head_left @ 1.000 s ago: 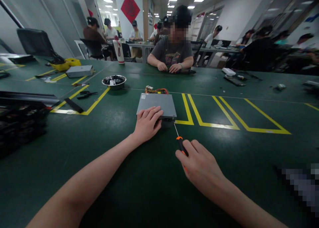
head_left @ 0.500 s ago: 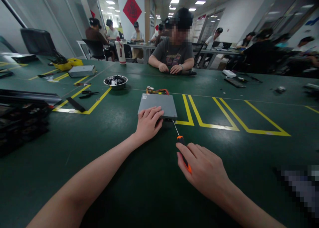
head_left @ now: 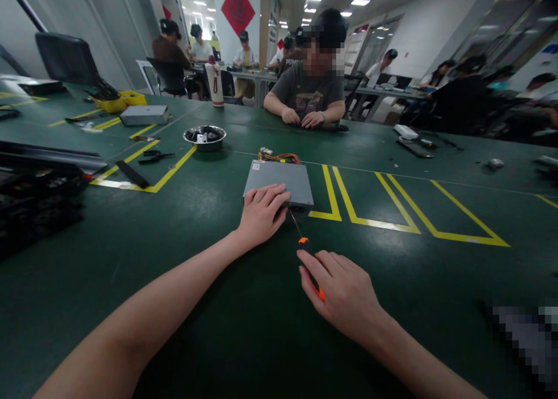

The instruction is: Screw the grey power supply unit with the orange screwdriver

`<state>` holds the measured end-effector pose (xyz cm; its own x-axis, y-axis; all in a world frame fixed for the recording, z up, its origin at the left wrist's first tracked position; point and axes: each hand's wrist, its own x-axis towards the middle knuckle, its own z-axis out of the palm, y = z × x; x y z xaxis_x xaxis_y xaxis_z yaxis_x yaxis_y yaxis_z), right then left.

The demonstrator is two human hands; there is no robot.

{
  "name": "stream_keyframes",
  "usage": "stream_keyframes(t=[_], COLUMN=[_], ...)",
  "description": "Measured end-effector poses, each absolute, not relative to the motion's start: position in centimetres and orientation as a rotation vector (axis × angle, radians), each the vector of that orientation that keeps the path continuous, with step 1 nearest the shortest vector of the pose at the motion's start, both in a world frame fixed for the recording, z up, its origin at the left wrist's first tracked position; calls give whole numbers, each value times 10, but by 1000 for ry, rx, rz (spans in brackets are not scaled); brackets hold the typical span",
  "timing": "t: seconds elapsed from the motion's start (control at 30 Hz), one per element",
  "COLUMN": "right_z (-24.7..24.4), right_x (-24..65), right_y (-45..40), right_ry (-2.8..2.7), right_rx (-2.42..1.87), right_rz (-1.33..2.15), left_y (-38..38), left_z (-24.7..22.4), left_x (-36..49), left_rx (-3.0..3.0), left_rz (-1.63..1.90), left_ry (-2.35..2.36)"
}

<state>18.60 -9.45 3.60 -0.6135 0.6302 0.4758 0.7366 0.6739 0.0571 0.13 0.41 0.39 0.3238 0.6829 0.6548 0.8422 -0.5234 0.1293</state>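
Note:
A flat grey computer power supply (head_left: 281, 175) lies on the green table in front of me, its bundle of coloured cables (head_left: 285, 158) at the far side. My left hand (head_left: 264, 219) grips its near edge, fingers over the top and thumb down at the front face. In my right hand (head_left: 342, 286) is a screwdriver (head_left: 304, 245) with an orange and black handle, fingers wrapped round it. The thin shaft points up and left to the front face of the power supply, close to my left thumb. Whether the tip touches a screw cannot be made out.
A steel bowl (head_left: 204, 139) of dark parts stands beyond to the left. Dark stacked parts (head_left: 35, 207) fill the left side. Another grey metal box (head_left: 145, 115) lies near a yellow tray (head_left: 117, 101). Across the table sits a person (head_left: 307, 91). Yellow tape (head_left: 383, 226) marks the tabletop.
My right hand and the screwdriver have shifted left along the front face, toward my left thumb. My left hand stays on the power supply; the view has tilted slightly.

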Motion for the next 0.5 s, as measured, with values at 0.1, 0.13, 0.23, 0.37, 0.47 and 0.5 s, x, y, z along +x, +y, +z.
stream_keyframes(t=[0.1,0.13,0.23,0.37,0.47,0.5], right_z=[35,34,34,34,32,31], right_x=[186,186,186,183,177,175], right_y=[-93,-93,-93,-93,-94,-94], right_ry=[-2482,-2484,-2482,-2490,-2514,-2512], right_rx=[-1086,-1089,-1084,-1093,-1102,-1104], right_rz=[-331,-329,-347,-380,-388,-390], left_y=[4,4,4,4,5,5], left_z=[4,4,4,3,2,2], left_x=[2,2,3,3,2,2], left_rx=[-2353,-2351,-2351,-2353,-2359,-2362], left_rz=[-988,-991,-1007,-1007,-998,-996], left_ry=[-1385,-1386,-1387,-1380,-1368,-1365])
